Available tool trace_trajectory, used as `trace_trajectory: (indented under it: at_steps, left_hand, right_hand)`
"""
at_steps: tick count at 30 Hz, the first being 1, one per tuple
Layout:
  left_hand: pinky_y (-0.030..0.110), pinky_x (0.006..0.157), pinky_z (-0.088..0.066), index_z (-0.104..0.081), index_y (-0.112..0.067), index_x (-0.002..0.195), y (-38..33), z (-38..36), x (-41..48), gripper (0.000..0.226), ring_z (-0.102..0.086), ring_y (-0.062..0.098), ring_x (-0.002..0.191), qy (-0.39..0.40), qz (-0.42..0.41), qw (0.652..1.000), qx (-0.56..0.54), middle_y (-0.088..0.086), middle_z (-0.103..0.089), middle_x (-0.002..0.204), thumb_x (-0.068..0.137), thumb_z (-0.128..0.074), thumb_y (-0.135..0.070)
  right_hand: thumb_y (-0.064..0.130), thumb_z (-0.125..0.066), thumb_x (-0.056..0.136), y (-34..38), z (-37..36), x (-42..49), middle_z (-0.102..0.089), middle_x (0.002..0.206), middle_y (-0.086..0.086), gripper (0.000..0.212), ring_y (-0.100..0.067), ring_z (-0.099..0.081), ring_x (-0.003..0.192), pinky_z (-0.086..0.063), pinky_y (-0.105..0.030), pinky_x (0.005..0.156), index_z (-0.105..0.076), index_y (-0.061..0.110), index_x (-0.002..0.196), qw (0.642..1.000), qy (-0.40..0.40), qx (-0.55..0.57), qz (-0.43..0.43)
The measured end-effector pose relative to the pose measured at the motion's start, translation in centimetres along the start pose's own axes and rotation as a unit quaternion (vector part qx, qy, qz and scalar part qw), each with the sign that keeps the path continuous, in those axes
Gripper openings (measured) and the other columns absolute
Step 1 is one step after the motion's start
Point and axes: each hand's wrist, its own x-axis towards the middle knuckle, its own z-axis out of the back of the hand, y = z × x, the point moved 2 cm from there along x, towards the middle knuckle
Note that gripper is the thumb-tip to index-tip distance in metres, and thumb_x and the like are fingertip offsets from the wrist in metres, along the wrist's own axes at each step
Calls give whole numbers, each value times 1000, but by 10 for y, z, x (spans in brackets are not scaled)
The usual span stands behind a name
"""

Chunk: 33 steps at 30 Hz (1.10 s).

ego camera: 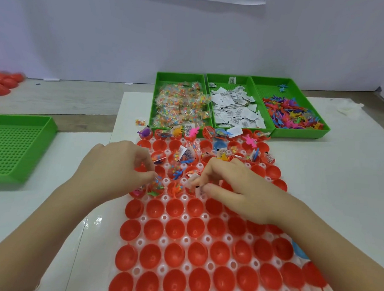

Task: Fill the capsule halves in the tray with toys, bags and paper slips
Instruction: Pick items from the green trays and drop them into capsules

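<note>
Right hand (229,187) pinches paper slips (196,185) at tray (106,241) middle; left hand (118,168) curled beside it, I can't tell its hold. Risk: two slips drop together, or wrist tips filled capsule halves (175,173).

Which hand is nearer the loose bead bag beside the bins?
Left. The left hand sits just this side of the bead bag, over the tray; the right hand is farther right, pinching a paper slip.

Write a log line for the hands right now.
left hand: over filled capsule halves | right hand: pinches paper slip | tray: near rows empty
</note>
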Motion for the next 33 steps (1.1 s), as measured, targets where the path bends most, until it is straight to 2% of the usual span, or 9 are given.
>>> trace_trajectory:
  at_steps: [3,6,8,11,18,21,24,27,33]
  left_hand:
    - [29,75,-37,-66,-40,79,-2,1,4,10,-55,10,82,13,-15,999,25,-17,-53,81,81,-67,-49]
    - [29,80,-36,-66,-39,84,-3,1,9,13,-55,8,82,33,-40,997,56,-16,-56,81,82,-66,-52]
    - [30,86,-33,-64,-39,85,-4,0,11,16,-50,7,80,43,-56,994,80,-18,-56,79,82,-66,-54]
    - [29,82,-23,-59,-36,79,-8,-4,13,15,-46,7,79,52,-75,991,98,-20,-54,73,86,-66,-47]
    - [33,67,-9,-60,-31,79,-13,-6,13,13,-54,9,90,45,-81,987,131,-17,-55,73,89,-64,-39]
    - [31,72,-12,-61,-34,84,-12,-6,12,10,-54,9,98,30,-80,988,127,-17,-56,81,90,-60,-42]
    - [30,77,-19,-64,-37,89,-10,-4,11,9,-48,9,90,25,-74,989,130,-17,-47,76,86,-61,-46]
    - [30,78,-19,-67,-40,96,-13,-3,12,17,-49,9,95,48,-81,982,165,-16,-54,86,80,-64,-46]
    - [29,77,-17,-68,-38,100,-17,-1,14,14,-52,8,102,71,-95,973,196,-17,-56,88,90,-59,-36]
  right_hand:
    - [20,-56,95,-4,3,3,-68,94,9,10,-13,-62,91,-46,-32,81,-54,30,91,995,-26,95,-15]
    - [20,-60,87,-9,8,2,-68,85,11,4,-6,-62,79,-45,-19,72,-59,24,88,977,-103,184,-13]
    - [20,-61,83,-14,12,-1,-70,85,5,5,-14,-64,79,-47,-27,71,-60,24,86,965,-152,215,-16]
    - [19,-62,82,-22,23,-10,-70,85,-1,5,-21,-65,81,-49,-38,74,-61,23,86,952,-204,226,-20]
    - [0,-58,84,-35,60,-35,-70,74,14,14,1,-61,66,-45,-10,63,-55,14,83,909,-340,243,8]
    - [-4,-56,86,-39,58,-42,-69,73,17,20,0,-57,62,-44,-9,60,-55,16,83,906,-358,228,2]
    - [-10,-53,88,-43,52,-47,-67,72,17,27,1,-58,63,-46,-10,62,-56,16,83,908,-354,224,-11]
    - [-11,-56,86,-47,51,-49,-66,71,14,27,-1,-58,63,-47,-12,62,-59,16,82,900,-368,232,-34]
    - [-1,-67,84,-51,54,-45,-71,76,14,23,-2,-64,64,-50,-12,62,-67,23,86,892,-399,201,-70]
